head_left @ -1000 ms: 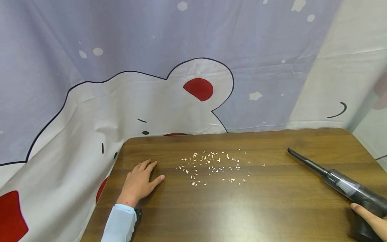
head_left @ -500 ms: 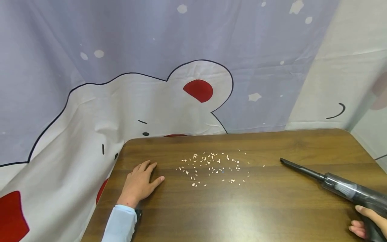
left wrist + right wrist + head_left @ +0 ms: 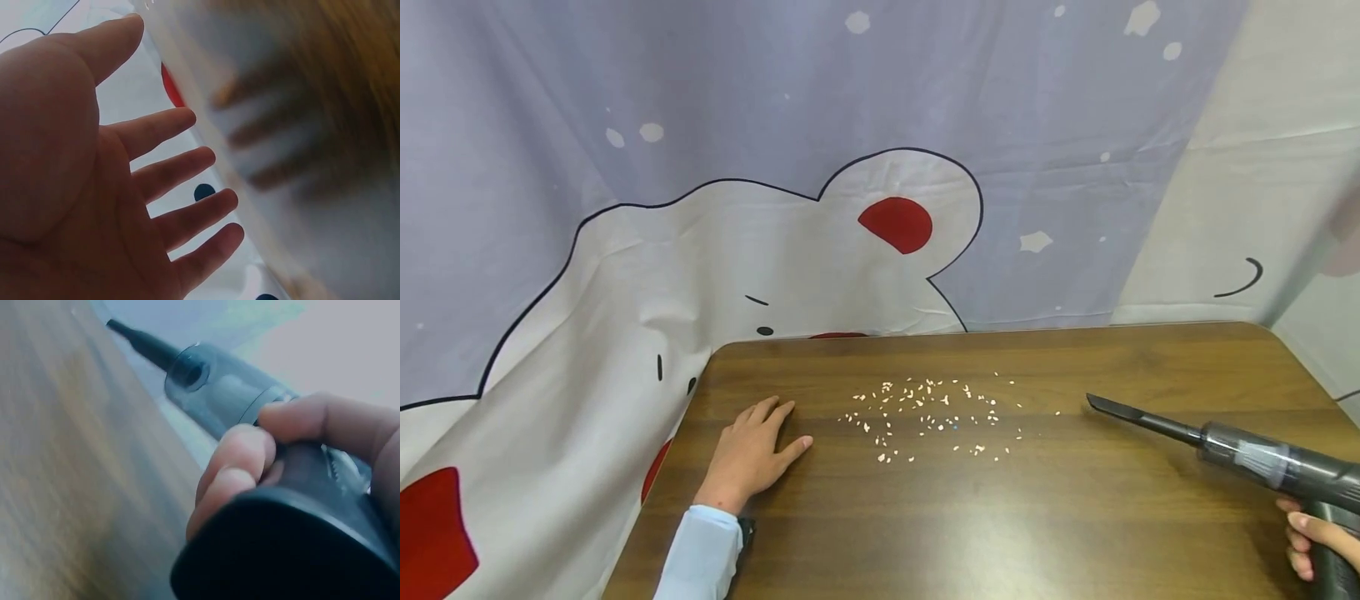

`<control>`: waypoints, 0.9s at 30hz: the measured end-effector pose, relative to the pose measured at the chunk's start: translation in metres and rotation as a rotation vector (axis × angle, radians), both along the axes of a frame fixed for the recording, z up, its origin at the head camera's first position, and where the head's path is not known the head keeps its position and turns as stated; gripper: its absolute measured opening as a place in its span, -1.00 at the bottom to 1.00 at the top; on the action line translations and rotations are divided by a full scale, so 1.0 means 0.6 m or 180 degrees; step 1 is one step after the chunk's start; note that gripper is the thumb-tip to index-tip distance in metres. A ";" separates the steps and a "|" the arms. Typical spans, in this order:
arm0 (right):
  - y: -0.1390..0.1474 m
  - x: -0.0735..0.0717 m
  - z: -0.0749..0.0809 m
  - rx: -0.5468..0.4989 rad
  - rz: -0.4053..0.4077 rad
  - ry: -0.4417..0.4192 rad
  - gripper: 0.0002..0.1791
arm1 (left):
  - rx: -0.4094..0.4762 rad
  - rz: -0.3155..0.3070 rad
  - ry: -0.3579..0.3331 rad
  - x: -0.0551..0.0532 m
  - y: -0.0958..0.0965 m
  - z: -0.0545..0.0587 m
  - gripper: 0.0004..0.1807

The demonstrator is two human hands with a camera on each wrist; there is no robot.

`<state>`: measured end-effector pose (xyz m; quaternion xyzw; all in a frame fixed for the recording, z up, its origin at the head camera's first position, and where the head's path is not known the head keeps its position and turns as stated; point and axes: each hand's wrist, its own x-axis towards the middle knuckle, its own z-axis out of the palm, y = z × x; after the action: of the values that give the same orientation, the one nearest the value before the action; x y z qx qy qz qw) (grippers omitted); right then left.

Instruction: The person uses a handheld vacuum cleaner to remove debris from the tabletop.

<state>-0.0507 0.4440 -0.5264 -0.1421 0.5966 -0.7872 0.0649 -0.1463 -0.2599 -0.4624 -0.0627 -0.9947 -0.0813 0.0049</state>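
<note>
A black handheld vacuum cleaner (image 3: pixel 1262 458) with a clear dust cup and a long narrow nozzle is at the right of the head view. My right hand (image 3: pixel 1318 533) grips its handle, the fingers curled round it in the right wrist view as well, where the dust cup (image 3: pixel 219 394) shows past the thumb. The nozzle points left, over the table. Small pale crumbs (image 3: pixel 940 400) lie scattered near the table's middle. Left of them my left hand (image 3: pixel 748 454) rests on the tabletop with its fingers spread. In the left wrist view that hand's fingers (image 3: pixel 175 169) hold nothing.
The brown wooden table (image 3: pixel 1000 517) has rounded far corners. A printed curtain (image 3: pixel 775 250) hangs directly behind its back edge and down its left side. One tiny blue speck (image 3: pixel 956 427) lies among the crumbs.
The vacuum cleaner's nozzle has swung left and slightly down, turning closer to level. More of my right hand's fingers now show round the handle. The left hand and the crumbs stay in place.
</note>
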 end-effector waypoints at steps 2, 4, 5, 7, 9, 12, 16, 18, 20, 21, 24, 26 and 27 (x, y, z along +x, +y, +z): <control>-0.013 -0.002 0.002 -0.0491 0.0229 0.0349 -0.35 | 0.0002 -0.0030 0.0029 0.000 0.001 0.001 -0.18; -0.033 -0.002 0.010 -0.0724 0.0173 0.0516 -0.35 | 0.0001 -0.0059 0.0046 0.000 0.003 0.002 -0.18; -0.043 0.000 0.015 -0.0727 0.0072 0.0562 -0.36 | 0.0002 -0.0084 0.0057 0.001 0.004 0.002 -0.19; -0.065 0.005 0.027 -0.0699 -0.0247 0.0557 -0.39 | 0.0000 -0.0124 0.0081 0.001 0.007 0.003 -0.19; -0.084 0.010 0.041 -0.0535 -0.0512 0.0539 -0.42 | 0.0012 -0.0143 0.0096 0.002 0.011 0.003 -0.19; -0.110 0.016 0.067 -0.0028 -0.0972 0.0587 -0.46 | 0.0034 -0.0153 0.0129 0.003 0.016 0.005 -0.19; -0.139 0.018 0.096 0.0778 -0.1435 0.0786 -0.50 | 0.0099 -0.0209 0.0194 0.002 0.026 0.007 -0.18; -0.151 0.020 0.105 0.1470 -0.1660 0.0650 -0.63 | 0.0140 -0.0287 0.0247 0.003 0.033 0.009 -0.18; -0.160 0.023 0.109 0.2169 -0.1822 0.0404 -0.82 | 0.0153 -0.0357 0.0298 0.003 0.040 0.013 -0.18; -0.165 0.026 0.113 0.2583 -0.1893 0.0198 -0.86 | 0.0167 -0.0394 0.0324 0.004 0.044 0.015 -0.18; -0.176 0.029 0.119 0.3230 -0.1868 -0.0125 -0.64 | 0.0177 -0.0487 0.0390 0.007 0.055 0.020 -0.18; -0.186 0.028 0.122 0.3378 -0.1855 -0.0025 -0.55 | 0.0186 -0.0547 0.0447 0.009 0.063 0.021 -0.19; -0.190 0.027 0.123 0.3402 -0.1832 0.0079 -0.52 | 0.0197 -0.0582 0.0479 0.011 0.067 0.022 -0.19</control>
<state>-0.0347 0.3298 -0.4528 0.0680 0.9245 -0.3627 -0.0952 -0.1399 -0.2198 -0.4491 -0.1589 -0.9787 -0.1072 0.0740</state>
